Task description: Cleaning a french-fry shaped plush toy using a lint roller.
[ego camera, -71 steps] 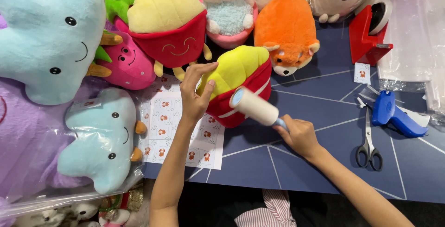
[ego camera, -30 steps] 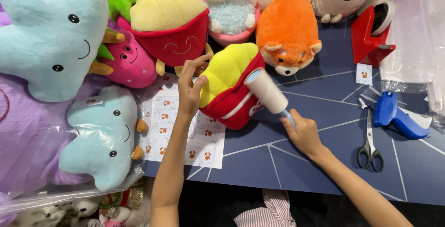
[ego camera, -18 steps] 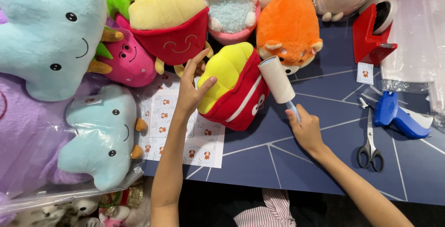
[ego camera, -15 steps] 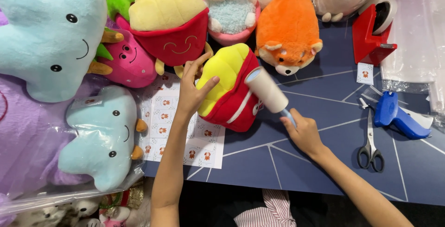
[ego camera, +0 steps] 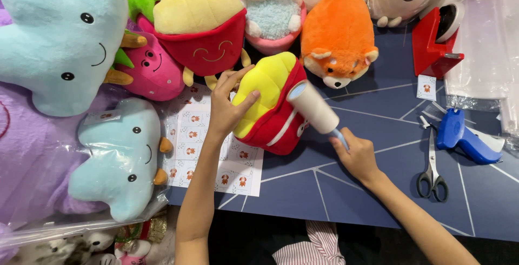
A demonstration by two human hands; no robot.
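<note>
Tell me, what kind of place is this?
Probably a packing or finishing bench for soft toys: plush toys crowd a blue table, beside a sticker sheet, scissors and a red tape dispenser.

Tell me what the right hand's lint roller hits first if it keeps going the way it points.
The right hand aims the lint roller up and left. Its end already sits at the red-and-yellow fries plush, so that comes first, probably the yellow top near the left hand; exact contact is hard to judge.
</note>
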